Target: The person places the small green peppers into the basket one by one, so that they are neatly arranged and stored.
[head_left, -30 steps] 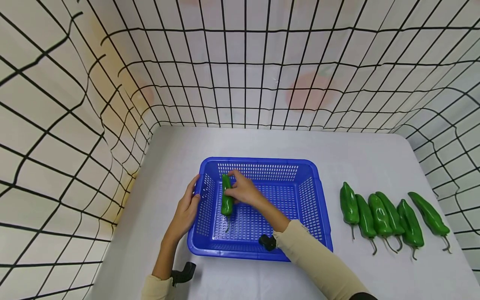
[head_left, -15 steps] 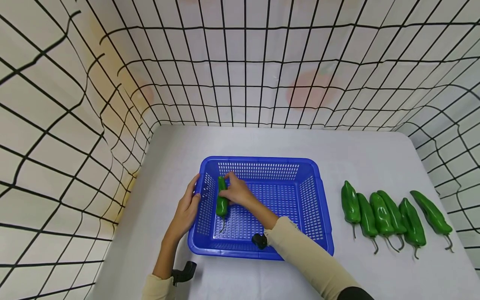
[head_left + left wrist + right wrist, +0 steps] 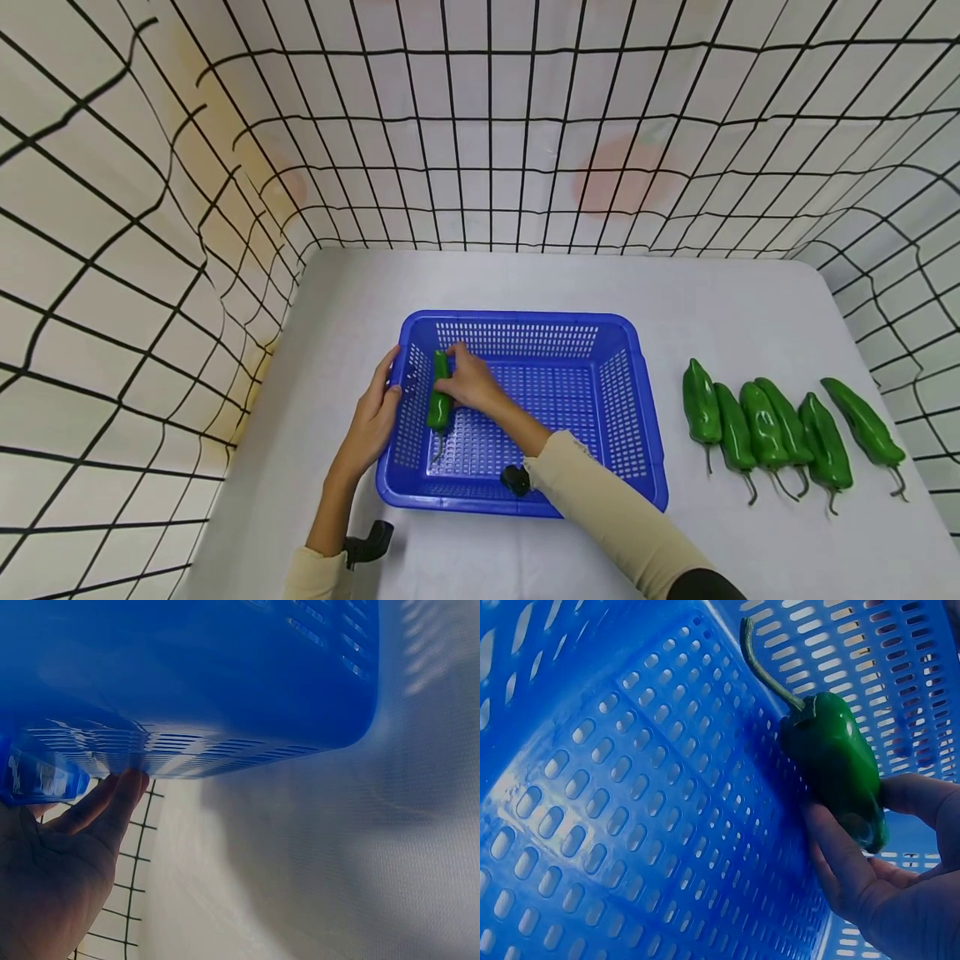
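A long green pepper lies lengthwise inside the blue plastic basket, near its left wall. My right hand pinches it between thumb and fingers. In the right wrist view, the pepper points its curved stem away from the right hand, low over the slotted floor. The left hand rests against the basket's left side, with its fingertips at the rim. Seen in the left wrist view, the fingers of the left hand touch the outer wall, extended.
Several green peppers lie in a row on the white tabletop right of the basket. Black wire mesh rises behind the table and along both sides. Black wrist cameras hang by the sleeves.
My right hand has shifted the pepper a little left, closer to the basket's left wall. The left hand stays at the rim.
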Demonstrator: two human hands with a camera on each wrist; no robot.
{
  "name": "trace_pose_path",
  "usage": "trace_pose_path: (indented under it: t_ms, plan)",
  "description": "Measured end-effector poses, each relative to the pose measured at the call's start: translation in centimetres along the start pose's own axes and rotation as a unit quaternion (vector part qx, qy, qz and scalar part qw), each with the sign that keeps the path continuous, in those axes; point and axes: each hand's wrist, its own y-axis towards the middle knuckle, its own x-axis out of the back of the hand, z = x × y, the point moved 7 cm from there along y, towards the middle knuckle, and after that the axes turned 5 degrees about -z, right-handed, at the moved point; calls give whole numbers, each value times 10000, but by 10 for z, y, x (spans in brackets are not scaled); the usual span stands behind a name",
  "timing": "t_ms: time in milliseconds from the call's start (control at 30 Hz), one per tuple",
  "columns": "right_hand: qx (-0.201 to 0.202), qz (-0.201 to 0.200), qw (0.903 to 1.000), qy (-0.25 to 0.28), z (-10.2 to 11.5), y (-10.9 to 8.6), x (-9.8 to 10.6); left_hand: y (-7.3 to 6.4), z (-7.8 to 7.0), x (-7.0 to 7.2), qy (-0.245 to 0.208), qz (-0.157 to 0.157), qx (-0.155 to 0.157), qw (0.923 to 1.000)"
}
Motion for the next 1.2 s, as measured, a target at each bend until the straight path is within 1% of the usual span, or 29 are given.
trace_pose_path:
  t_ms: [67, 167, 300, 433, 667, 733, 833, 967, 1067, 1200]
  plan:
    - [72, -57, 9999, -118, 1, 0, 0, 0, 0, 0, 31, 11, 16, 10000]
    - [45, -72, 9998, -164, 1, 0, 0, 0, 0, -1, 47, 22, 49, 10000]
    - [-125, 9, 9999, -85, -2, 1, -2, -1, 0, -1, 53, 31, 68, 10000]
    - [-176, 18, 9998, -105, -3, 0, -1, 0, 0, -1, 37, 24, 63, 10000]
    - [16, -63, 9998, -198, 2, -5, 4, 0, -1, -1, 20, 33, 40, 10000]
    - [15, -73, 9996, -264, 3, -5, 5, 0, 0, -1, 41, 28, 39, 10000]
    - [51, -73, 9995, -292, 4, -6, 8, 3, 14, -2, 37, -10, 39, 10000]
    - [260, -96, 9989, -391, 10, -7, 14, 7, 35, -2, 23, -76, -30, 10000]
    - [453, -184, 9963, -706, 17, -8, 21, 7, 36, -2, 26, -104, -122, 9999]
    - [615, -245, 9896, -1277, 27, -10, 32, 7, 36, -2, 28, -127, -166, 9998]
